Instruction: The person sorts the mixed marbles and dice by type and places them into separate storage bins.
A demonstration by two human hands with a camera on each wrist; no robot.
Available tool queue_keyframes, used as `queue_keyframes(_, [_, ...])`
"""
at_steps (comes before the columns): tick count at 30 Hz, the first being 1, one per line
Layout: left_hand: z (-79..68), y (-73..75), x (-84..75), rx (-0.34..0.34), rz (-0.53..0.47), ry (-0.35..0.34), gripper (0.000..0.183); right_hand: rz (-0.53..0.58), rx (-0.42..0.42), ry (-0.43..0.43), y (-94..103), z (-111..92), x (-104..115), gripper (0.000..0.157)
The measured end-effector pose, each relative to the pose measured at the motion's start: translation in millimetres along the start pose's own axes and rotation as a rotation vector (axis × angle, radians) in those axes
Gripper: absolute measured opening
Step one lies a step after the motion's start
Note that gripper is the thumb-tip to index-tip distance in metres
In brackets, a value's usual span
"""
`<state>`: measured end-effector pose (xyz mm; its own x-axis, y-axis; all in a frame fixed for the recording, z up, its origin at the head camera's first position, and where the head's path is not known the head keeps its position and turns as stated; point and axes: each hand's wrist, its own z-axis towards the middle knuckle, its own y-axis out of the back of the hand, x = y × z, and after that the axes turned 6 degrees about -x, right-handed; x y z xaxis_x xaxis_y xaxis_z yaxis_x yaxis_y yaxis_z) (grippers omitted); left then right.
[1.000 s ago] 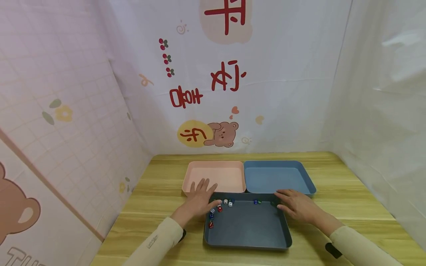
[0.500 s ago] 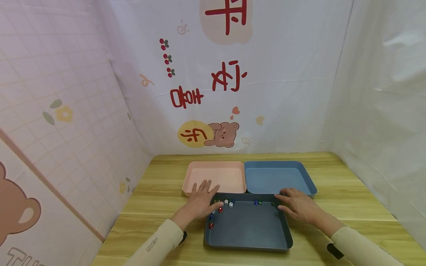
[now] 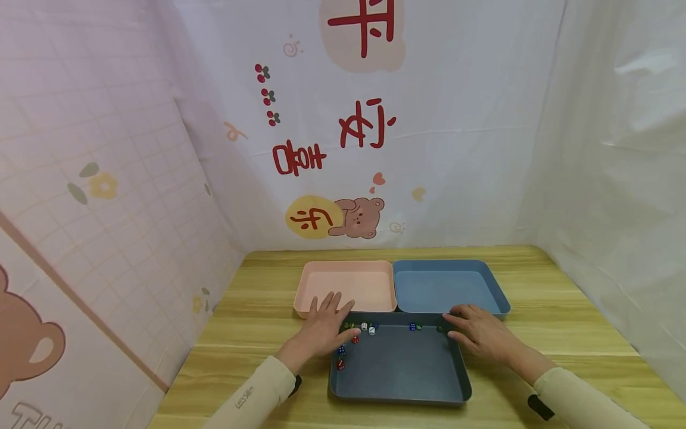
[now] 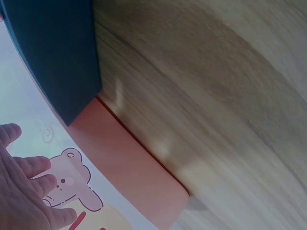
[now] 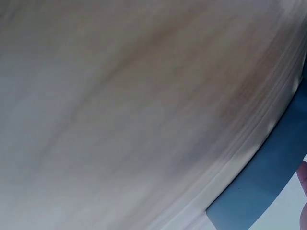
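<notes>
In the head view, my left hand [image 3: 321,329] reaches over the far left corner of a dark grey-blue tray [image 3: 402,372]. Its fingers are spread and straight, with the fingertips over the front of a pink tray [image 3: 348,280]. The thumb extends above several dice in the dark tray, among them a white die [image 3: 372,330], a red die [image 3: 340,364] and a blue die [image 3: 342,350]. My right hand [image 3: 479,329] rests at the far right corner, fingers relaxed, near another blue die [image 3: 412,326]. Neither hand visibly holds anything. The left hand covers part of the corner.
A blue tray [image 3: 449,287] stands beside the pink one, both behind the dark tray on a wood-grain table [image 3: 568,333]. White printed cloth [image 3: 455,149] hangs around the table's back and sides.
My left hand has shifted slightly toward me and right, its thumb now covering a white die seen earlier near the left wall. My right hand stays almost still.
</notes>
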<state>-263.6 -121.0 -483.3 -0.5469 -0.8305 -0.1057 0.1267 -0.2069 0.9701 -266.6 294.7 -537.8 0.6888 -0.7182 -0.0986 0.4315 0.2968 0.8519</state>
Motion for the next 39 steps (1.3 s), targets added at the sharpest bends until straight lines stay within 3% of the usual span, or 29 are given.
queue_keyframes(9, [-2.0, 4.2, -2.5, 0.04, 0.009, 0.014, 0.072, 0.01, -0.04, 0.025, -3.3, -2.0, -1.6, 0.04])
queue_keyframes(18, [-6.2, 1.7, -0.7, 0.037, 0.008, 0.012, 0.071, 0.004, -0.032, 0.041, -7.0, -6.7, -5.2, 0.041])
queue_keyframes(24, [-8.1, -2.7, 4.4, 0.017, -0.015, -0.003, 0.071, 0.018, -0.022, 0.036, -5.4, -7.3, -5.9, 0.041])
queue_keyframes(39, [-16.0, 2.2, 10.1, 0.029, -0.112, 0.0, 0.064, 0.028, -0.014, 0.027, -5.4, -4.6, -3.6, 0.042])
